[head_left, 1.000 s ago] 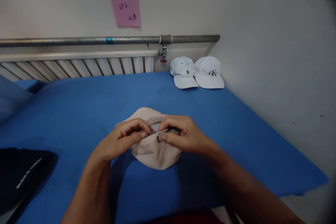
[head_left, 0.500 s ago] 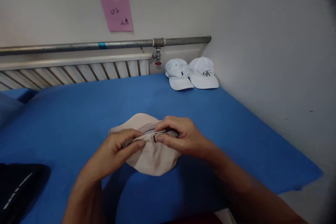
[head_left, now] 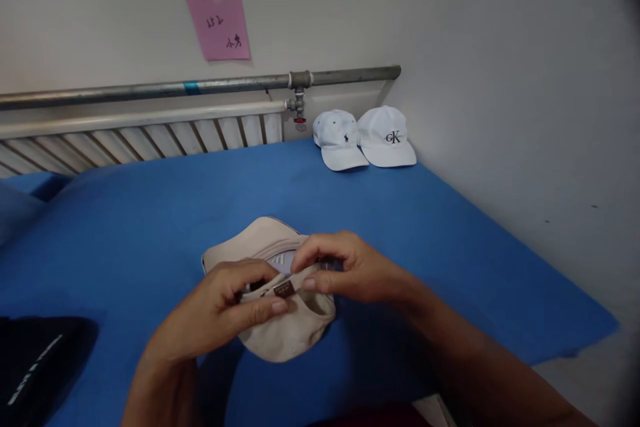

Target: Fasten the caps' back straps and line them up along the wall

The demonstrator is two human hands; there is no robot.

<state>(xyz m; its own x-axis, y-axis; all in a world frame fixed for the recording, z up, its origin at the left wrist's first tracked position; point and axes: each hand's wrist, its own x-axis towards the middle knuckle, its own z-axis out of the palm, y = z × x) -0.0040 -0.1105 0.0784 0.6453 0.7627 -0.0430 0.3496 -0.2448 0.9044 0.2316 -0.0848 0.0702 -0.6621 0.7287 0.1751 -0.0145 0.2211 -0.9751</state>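
Note:
A beige baseball cap (head_left: 280,341) is held between both hands over the blue surface, its brim pointing away and its back opening towards me. My left hand (head_left: 220,303) grips the cap's back edge, fingers inside and thumb outside. My right hand (head_left: 350,270) pinches the back strap (head_left: 300,278) between thumb and fingers. On the strap sits a small dark metal buckle (head_left: 284,289), just left of my right thumb. Part of the pale lining with a label shows inside the cap; my fingers hide the rest of the rim.
Two white caps, one with a small rider logo (head_left: 341,140) and one lettered CK (head_left: 387,137), stand at the back right of the blue sheet (head_left: 175,213). A dark item with white lettering (head_left: 40,360) lies front left. Behind are a radiator (head_left: 165,137) and a metal pipe (head_left: 240,85).
The cap has turned so its back faces me more. The buckle now lies flat on the strap, left of my right thumb, and the back opening shows.

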